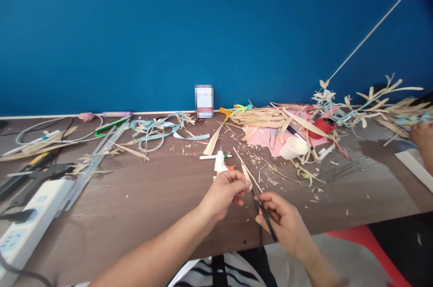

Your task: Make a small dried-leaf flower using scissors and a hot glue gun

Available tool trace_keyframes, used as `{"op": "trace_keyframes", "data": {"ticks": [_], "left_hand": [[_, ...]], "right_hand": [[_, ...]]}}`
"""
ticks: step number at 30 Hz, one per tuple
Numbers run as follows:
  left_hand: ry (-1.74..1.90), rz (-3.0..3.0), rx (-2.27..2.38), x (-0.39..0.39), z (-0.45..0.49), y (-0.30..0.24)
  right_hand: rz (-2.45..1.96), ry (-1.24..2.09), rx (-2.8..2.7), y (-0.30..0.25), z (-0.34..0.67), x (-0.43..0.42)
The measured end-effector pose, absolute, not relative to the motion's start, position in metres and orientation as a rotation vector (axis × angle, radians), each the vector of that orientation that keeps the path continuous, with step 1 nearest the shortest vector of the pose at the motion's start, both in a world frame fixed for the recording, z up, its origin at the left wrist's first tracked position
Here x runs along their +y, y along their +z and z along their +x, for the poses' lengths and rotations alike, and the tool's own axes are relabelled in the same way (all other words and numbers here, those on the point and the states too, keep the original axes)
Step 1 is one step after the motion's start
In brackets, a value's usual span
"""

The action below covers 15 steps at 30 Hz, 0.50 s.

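Pinched between the fingertips of my left hand [226,192] is a narrow pale strip of dried husk [246,173]. My right hand [284,219] grips dark-handled scissors [267,220], whose blades point up and left beside the strip. Whether the blades touch the strip is too small to tell. A second thin pale strip [252,175] slants down toward my right fingertips. Just beyond my left hand lies a white glue gun [219,163] with an orange trigger, by a thin white pen [207,157]. Small husk clippings [267,174] are scattered on the brown table [155,215].
A white power strip [40,201] stands at left near light-blue ribbon [162,129]. Husks [260,117], pink paper [253,136], a white cup [293,148] and a red tape roll [321,128] crowd the back right. Another person's hand [422,140] is at far right.
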<state>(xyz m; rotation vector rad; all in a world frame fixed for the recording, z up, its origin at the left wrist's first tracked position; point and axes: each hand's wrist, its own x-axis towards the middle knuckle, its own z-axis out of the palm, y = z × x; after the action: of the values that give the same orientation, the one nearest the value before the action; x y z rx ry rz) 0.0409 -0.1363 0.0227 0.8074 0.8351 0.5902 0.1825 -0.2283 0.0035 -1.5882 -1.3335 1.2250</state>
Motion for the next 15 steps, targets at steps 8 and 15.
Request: {"op": "trace_keyframes", "data": {"ticks": [8, 15], "left_hand": [[0.591, 0.800, 0.838, -0.1353, 0.0420, 0.0213], [0.576, 0.815, 0.829, -0.1350, 0.0432, 0.0225]], "right_hand": [[-1.595, 1.238, -1.290, -0.0008, 0.1836, -0.2298], [-1.627, 1.206, -1.262, 0.0015, 0.1815, -0.2287]]}}
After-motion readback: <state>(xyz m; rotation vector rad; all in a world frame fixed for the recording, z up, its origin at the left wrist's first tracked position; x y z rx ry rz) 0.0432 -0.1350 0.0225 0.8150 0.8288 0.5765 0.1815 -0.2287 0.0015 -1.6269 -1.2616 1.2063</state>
